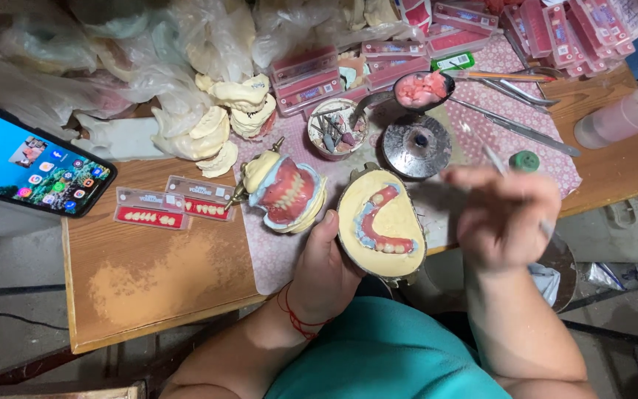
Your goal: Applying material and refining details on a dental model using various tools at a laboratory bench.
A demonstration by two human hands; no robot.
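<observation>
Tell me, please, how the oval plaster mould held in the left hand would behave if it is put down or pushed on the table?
The plaster mould looks thick and solid, so probably stiff and rather heavy for its size. The left hand cups it from below, which suggests a rounded underside that could rock. The pink wax arch with teeth on top seems fragile, so pushing there may damage it.

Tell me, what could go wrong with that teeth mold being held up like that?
The left hand holds the plaster mold by one edge, partly beyond the table edge, so it might slip and fall. The right hand is blurred with a thin tool, which could perhaps scratch the pink wax. The second model beside it could get bumped.
</observation>
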